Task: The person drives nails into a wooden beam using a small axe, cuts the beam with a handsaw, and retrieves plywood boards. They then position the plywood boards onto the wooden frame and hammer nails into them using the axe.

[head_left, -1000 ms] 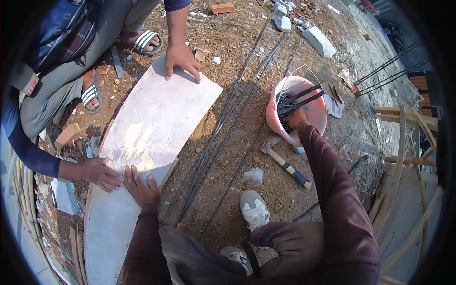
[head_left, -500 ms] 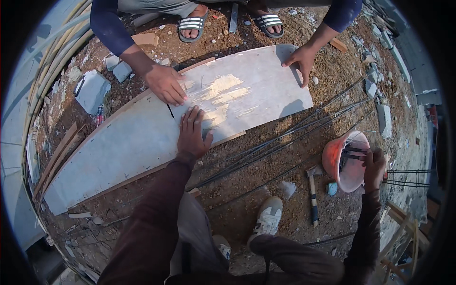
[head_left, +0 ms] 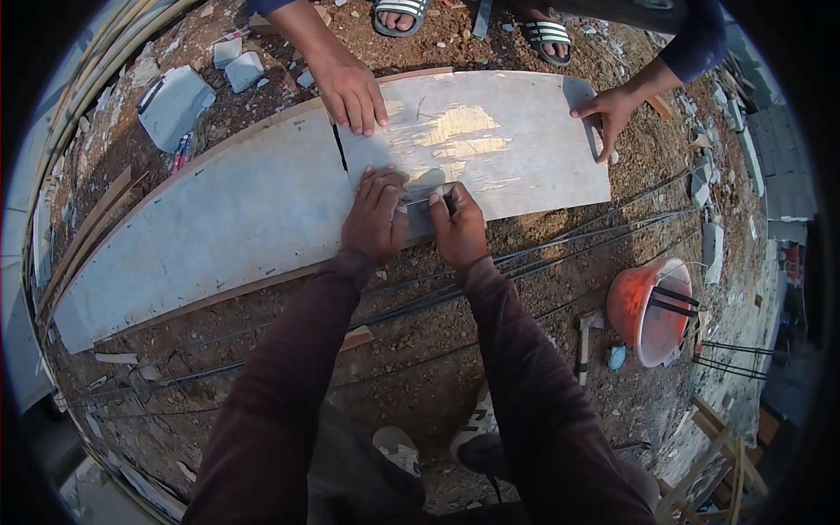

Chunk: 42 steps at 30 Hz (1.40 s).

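Note:
A long pale plywood board (head_left: 219, 201), made of two pieces that meet at a dark gap, lies on the ground; one long edge curves. My left hand (head_left: 374, 214) rests on the board beside the gap, its fingers laid forward. Close to it, my right hand (head_left: 458, 223) pinches thumb and fingers together over the near edge; a thin pale line shows at the fingertips, too small to name. Opposite, a co-worker's hand (head_left: 353, 96) presses the board near the gap. The co-worker's other hand (head_left: 605, 114) grips its right end.
An orange-red bucket (head_left: 626, 302) with dark rods in it tilts on the dirt at right. Beside it lie a hatchet (head_left: 586, 337) and a small blue lump (head_left: 617, 357). Long steel bars (head_left: 516, 262) cross the ground. White rubble (head_left: 175, 109) sits at left.
My right hand has left the bucket and come to the board beside my left hand. The view has shifted, and the co-worker's hands remain on the board.

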### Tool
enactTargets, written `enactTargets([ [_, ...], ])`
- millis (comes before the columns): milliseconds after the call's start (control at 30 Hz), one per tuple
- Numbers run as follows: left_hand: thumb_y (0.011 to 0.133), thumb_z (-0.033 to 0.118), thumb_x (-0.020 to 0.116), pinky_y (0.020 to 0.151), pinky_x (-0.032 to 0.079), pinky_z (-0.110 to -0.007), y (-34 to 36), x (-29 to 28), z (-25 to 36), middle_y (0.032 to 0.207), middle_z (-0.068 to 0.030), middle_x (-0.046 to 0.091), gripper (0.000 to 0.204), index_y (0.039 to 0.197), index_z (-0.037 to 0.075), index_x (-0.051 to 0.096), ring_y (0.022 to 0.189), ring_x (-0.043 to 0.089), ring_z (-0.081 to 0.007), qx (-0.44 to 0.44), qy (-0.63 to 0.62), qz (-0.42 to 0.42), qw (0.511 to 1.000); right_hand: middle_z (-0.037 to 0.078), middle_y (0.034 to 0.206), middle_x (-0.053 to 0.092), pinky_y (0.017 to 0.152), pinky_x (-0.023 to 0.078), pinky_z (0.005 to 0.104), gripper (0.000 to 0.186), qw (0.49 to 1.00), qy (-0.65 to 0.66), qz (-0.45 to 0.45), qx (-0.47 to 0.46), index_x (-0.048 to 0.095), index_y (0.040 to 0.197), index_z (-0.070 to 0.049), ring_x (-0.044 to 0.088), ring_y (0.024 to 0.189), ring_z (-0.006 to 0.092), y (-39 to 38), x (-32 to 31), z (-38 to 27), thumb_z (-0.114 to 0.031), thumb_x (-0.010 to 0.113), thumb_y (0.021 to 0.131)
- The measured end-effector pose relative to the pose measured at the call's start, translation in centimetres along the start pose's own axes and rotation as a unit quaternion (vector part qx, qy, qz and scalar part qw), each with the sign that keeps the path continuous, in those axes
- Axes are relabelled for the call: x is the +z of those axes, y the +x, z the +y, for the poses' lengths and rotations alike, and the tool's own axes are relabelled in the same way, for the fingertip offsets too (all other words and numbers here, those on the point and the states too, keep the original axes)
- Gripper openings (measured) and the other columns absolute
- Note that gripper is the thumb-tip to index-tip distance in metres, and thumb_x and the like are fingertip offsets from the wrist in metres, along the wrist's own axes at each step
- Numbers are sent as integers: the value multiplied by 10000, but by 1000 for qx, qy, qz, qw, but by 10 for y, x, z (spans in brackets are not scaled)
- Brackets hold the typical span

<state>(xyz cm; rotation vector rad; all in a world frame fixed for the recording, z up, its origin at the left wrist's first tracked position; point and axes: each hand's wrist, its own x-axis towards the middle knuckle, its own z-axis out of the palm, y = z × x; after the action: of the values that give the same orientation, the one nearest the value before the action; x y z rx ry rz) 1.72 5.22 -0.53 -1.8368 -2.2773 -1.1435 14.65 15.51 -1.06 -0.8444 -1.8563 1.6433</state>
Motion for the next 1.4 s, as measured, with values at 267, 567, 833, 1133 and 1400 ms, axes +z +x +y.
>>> enactTargets([
  [267, 845, 202, 630, 1130, 320, -516, -13, 9, -6, 1124, -127, 590, 235, 1014, 42, 599, 1201, 519, -307, 33, 49, 38, 997, 46, 805, 621, 696, 474, 274, 155, 997, -32, -74, -15, 551, 932, -2, 561, 740, 103, 12, -11, 12, -140, 547, 1003],
  [567, 808, 218, 578, 913, 447, -363, -40, -10, 12, 934, -66, 628, 157, 881, 89, 627, 964, 580, -230, -54, 133, 145, 979, 89, 1003, 639, 807, 513, 300, 183, 978, -173, -95, -60, 547, 1076, 2, 615, 915, 150, -2, 8, 8, -166, 548, 1005],
  [833, 916, 169, 547, 955, 474, -438, -37, -10, -1, 1110, -203, 649, 194, 1032, 18, 585, 1082, 604, -357, -38, 7, 55, 998, 195, 933, 688, 815, 531, 387, 331, 927, -296, -185, -133, 551, 1062, 19, 683, 886, 335, -8, -18, -38, -178, 714, 853],
  [1133, 997, 187, 526, 950, 486, -424, -17, -17, 14, 1185, -168, 652, 218, 1136, 53, 627, 1133, 606, -345, -102, -26, -57, 993, 209, 841, 681, 759, 512, 441, 375, 818, -482, -263, 173, 653, 889, 1, 668, 831, 373, -102, -265, -91, -370, 690, 850],
  [1400, 980, 104, 528, 1113, 351, -446, -32, -18, -3, 1215, -136, 660, 170, 1092, 27, 631, 1287, 529, -309, -61, -68, -46, 995, 248, 1188, 607, 908, 500, 512, 491, 696, -566, -49, 439, 503, 1185, -31, 613, 1064, 441, -303, -303, 32, -310, 692, 828],
])
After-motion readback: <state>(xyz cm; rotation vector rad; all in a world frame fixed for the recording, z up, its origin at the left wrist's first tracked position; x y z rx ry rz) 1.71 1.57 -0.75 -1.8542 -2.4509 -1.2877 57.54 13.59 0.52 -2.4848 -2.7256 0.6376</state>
